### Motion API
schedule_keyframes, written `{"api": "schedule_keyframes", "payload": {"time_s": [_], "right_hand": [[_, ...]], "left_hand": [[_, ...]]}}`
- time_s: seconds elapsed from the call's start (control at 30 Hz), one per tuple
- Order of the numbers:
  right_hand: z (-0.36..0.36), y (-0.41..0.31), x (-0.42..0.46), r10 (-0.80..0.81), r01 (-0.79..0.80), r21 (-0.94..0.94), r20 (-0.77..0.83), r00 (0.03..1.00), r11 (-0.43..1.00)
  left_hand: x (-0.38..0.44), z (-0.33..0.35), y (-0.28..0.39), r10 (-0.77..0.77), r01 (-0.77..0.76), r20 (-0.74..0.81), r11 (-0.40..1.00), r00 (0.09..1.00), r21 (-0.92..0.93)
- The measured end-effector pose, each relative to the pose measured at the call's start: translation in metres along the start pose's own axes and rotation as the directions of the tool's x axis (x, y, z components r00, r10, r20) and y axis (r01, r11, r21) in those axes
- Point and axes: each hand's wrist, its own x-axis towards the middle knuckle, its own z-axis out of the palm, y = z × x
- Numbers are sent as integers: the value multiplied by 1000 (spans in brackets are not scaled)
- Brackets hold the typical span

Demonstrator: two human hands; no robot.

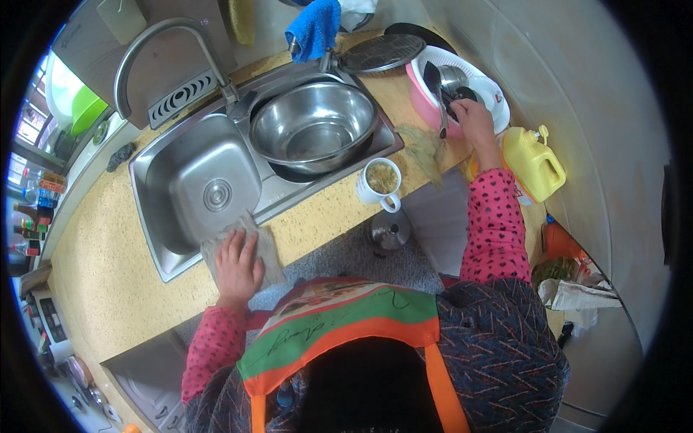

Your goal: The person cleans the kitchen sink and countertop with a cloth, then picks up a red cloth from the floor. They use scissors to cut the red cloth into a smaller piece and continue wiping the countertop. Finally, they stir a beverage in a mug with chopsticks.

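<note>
My left hand [238, 268] lies flat, fingers slightly apart, on a grey-beige cloth [270, 254] at the front rim of the empty left sink basin [197, 178]. My right hand [474, 122] reaches into a pink and white plastic basket [419, 100], its fingers on dark-handled utensils; whether it grips one is hard to tell. A ladle or spoon [436, 86], a metal cup [452, 77] and a white bowl [487, 92] sit in that basket. Over the right basin rests a large steel bowl [314, 127]. A white mug [373, 194] with yellowish contents stands on the counter's front edge.
A curved faucet [162, 27] rises behind the sink, with a blue cloth [314, 30] right of it. A round metal lid [383, 53] lies behind the basket. By my right forearm stands a yellow jug [530, 162]. A pale wrinkled glove or cloth [422, 149] lies near the mug.
</note>
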Motion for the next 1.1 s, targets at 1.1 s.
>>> {"api": "schedule_keyframes", "payload": {"time_s": [1.1], "right_hand": [[-20, -116, -179, -280, 150, 673, 87, 956, 724]], "left_hand": [[-2, 6, -1, 28, -28, 8, 999, 1000, 29]]}}
